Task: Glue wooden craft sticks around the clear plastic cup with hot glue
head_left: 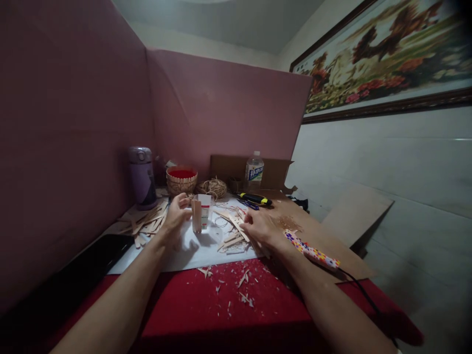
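Closest is the red cloth (221,314), with little wood bits (245,297) all over it. A sleeve or arm could sweep them about. On the right, a flowery tool (313,253) with a black cord (363,292) lies just beside the right arm. I can't tell if it is hot. If it is, a bump from the arm could hurt, and a tug on the cord could pull it.

The right hand (260,228) is over the messy stick pile (234,236), fingers curled in. I can't tell if it pinches a stick. A careless grab there could give a splinter.

Past the near edge of the white paper (184,263) stands the small clear cup (205,216), with flat sticks (197,216) up against its left side. Its long way goes up and down, and its wide end points up. The sticks stand tall the same way. The left hand (179,209) is right by them, fingers bent. I can't tell if it grips them. The cup looks light, so a knock from those fingers could tip it over.
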Available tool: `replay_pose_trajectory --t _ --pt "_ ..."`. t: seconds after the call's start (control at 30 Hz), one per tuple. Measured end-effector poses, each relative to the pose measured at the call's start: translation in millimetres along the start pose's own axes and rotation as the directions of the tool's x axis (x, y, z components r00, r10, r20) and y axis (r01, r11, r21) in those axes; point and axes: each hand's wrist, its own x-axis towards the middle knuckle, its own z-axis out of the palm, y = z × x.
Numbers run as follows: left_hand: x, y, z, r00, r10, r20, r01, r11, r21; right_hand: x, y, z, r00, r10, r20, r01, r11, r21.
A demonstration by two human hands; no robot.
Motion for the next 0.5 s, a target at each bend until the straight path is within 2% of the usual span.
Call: replay_pose_trajectory --t 0.17,0.2,0.23,0.37,0.5 --pt "3.8 9.4 0.1 0.968 0.125 -0.218 -0.122 0.992 0.027 -1.1 -0.5 7.4 0.999 0.024 0.046 -0.023 1.000 -0.015" --pt "2.2 12.3 0.2 0.954 0.165 -0.251 -0.159 0.986 0.046 -0.9 0.2 8.2 0.998 0.026 0.050 -0.025 1.000 -0.015" --pt "-0.4 15.3 0.5 0.927 0.255 -0.275 -0.233 0.966 0.111 -0.6 0.9 8.8 0.998 0.026 0.052 -0.025 1.000 -0.014" --pt "-16.2 25.7 4.6 0.841 0.507 -0.188 -0.436 0.841 0.319 0.7 2.6 9.3 0.999 0.021 0.035 -0.021 1.000 -0.004" --pt "-33.6 31.4 12.1 0.735 0.674 -0.078 -0.593 0.694 0.408 1.5 3.6 9.1 1.000 0.025 -0.016 -0.025 1.000 0.011"
